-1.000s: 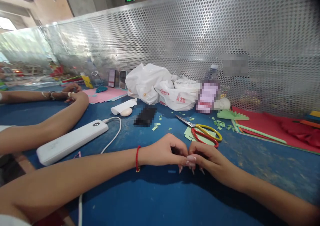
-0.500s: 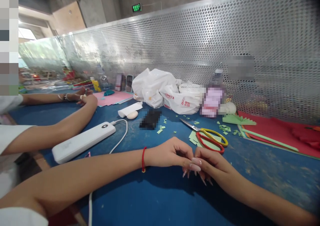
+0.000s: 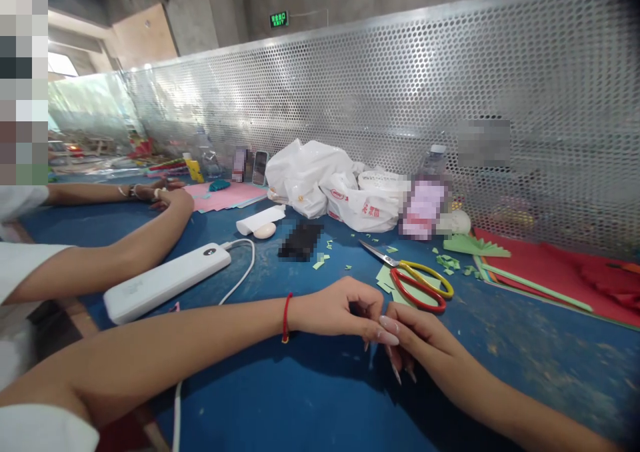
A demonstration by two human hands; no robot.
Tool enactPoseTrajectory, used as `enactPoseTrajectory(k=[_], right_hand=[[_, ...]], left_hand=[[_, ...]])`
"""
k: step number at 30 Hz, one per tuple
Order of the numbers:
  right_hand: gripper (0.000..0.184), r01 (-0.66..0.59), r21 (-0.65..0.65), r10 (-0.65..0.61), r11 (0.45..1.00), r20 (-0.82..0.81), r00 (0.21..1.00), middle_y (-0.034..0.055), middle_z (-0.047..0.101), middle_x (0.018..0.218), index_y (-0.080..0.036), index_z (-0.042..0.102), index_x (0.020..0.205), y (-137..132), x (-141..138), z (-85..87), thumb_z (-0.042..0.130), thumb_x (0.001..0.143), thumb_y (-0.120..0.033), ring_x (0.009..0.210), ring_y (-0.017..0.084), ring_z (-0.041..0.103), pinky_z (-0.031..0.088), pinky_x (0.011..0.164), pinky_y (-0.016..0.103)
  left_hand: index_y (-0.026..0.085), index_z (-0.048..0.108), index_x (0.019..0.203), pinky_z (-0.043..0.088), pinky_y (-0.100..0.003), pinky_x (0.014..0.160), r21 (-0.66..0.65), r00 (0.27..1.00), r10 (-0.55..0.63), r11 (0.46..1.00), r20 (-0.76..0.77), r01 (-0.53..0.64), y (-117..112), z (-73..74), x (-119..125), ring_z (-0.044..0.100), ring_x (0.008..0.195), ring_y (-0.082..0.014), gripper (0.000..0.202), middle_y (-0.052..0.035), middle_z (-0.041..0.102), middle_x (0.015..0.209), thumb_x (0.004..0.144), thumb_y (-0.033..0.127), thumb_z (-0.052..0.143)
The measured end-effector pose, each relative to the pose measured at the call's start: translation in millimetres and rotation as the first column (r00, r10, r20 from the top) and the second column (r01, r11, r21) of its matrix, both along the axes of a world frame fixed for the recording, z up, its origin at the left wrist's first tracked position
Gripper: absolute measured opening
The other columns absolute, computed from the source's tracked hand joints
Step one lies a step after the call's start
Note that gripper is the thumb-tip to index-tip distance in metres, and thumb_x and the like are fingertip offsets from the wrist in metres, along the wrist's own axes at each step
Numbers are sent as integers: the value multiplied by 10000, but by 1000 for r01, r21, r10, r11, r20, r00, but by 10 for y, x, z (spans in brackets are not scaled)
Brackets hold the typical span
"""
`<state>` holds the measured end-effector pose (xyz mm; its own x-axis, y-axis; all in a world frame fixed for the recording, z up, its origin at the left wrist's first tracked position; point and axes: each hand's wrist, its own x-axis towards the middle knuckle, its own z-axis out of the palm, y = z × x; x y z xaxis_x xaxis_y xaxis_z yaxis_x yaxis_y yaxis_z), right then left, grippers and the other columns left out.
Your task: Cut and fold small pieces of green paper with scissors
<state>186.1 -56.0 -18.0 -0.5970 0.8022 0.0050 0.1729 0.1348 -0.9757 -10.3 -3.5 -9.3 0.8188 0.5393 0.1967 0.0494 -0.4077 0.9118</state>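
Note:
My left hand [image 3: 340, 309], with a red cord bracelet [image 3: 286, 319] at its wrist, meets my right hand [image 3: 423, 339] above the blue table. Both hands are closed, thumbs and fingertips pressed together with long pale nails touching. Whatever they pinch, if anything, is hidden behind the fingers. Just beyond them lie scissors [image 3: 393, 261] with one red and one yellow handle, blades apart, on top of light green paper [image 3: 386, 279]. Small green paper scraps [image 3: 447, 263] are scattered around the scissors.
A white power bank [image 3: 167, 284] with a cable lies left of my forearm. White plastic bags [image 3: 310, 175] and a propped phone [image 3: 424, 209] stand by the perforated metal screen [image 3: 325, 79]. Red paper sheets [image 3: 540, 265] lie right. Another person's arms [image 3: 130, 245] rest at left.
The fingers of both hands have shifted slightly against each other, and fewer left fingertips show below. The view has tilted a little. Other things stay in place.

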Motion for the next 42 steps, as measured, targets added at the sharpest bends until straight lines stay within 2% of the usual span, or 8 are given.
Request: enactPoseTrajectory(k=[8, 14, 20, 24, 27, 30, 35, 42], right_hand=[[348, -39, -49, 37, 998, -54, 998, -13, 569, 683, -166, 547, 828, 26, 16, 50, 480, 968, -478, 611, 91, 493, 401, 561, 201], [322, -99, -60, 95, 993, -67, 993, -19, 558, 677, -166, 553, 834, 47, 47, -18, 499, 968, -453, 612, 85, 528, 388, 547, 194], [352, -26, -33, 23, 999, -94, 995, -18, 560, 663, -171, 527, 765, 31, 50, -10, 528, 944, -474, 572, 79, 510, 376, 522, 191], [372, 94, 41, -90, 995, -91, 992, -25, 551, 609, -175, 533, 730, 64, 65, -21, 553, 921, -494, 525, 76, 460, 359, 506, 191], [380, 190, 80, -182, 979, -94, 979, -28, 542, 566, -182, 529, 703, 107, 78, -49, 571, 904, -502, 499, 85, 457, 359, 500, 206], [386, 225, 84, -215, 971, -116, 970, -38, 513, 533, -189, 510, 671, 132, 84, -61, 591, 892, -495, 474, 86, 440, 365, 500, 216], [393, 142, 41, -137, 989, -103, 985, -45, 480, 546, -187, 496, 660, 96, 74, -27, 612, 881, -490, 478, 79, 427, 352, 481, 205], [392, -15, 38, 19, 999, -102, 995, -20, 528, 591, -176, 509, 633, 63, 59, -27, 643, 862, -465, 525, 86, 465, 376, 494, 198]], left_hand=[[124, 560, 657, 436, -178, 550, -67, 1000, -3, 998, 15, 4, 35, -12, 4, 561, 570, -82, 241, 5, 596, 633, 795, 239, 720], [128, 556, 669, 437, -179, 572, 23, 997, -73, 997, 21, 73, 30, -27, -16, 571, 591, -87, 214, 1, 597, 638, 826, 200, 682], [128, 573, 677, 429, -185, 566, 132, 998, -63, 989, 10, 61, -29, 3, -16, 563, 584, -93, 220, -5, 589, 631, 851, 229, 662], [132, 583, 649, 403, -181, 565, 282, 996, 56, 956, 74, -75, -124, 18, 16, 525, 572, -82, 281, -1, 586, 622, 844, 309, 683], [139, 540, 622, 357, -181, 544, 408, 977, 178, 888, 119, -212, -171, 33, 19, 447, 542, -71, 340, 20, 525, 594, 862, 348, 658], [147, 528, 653, 346, -188, 570, 483, 975, 211, 847, 76, -221, -192, 49, 14, 445, 577, -79, 336, 16, 514, 625, 892, 365, 615], [156, 537, 705, 362, -195, 585, 402, 984, 172, 905, -48, -138, -208, 63, 45, 477, 614, -96, 326, 3, 547, 681, 886, 417, 611], [148, 535, 654, 376, -193, 578, 312, 994, 104, 946, -38, -87, -235, 0, 66, 479, 595, -89, 325, 8, 542, 651, 842, 381, 662]])
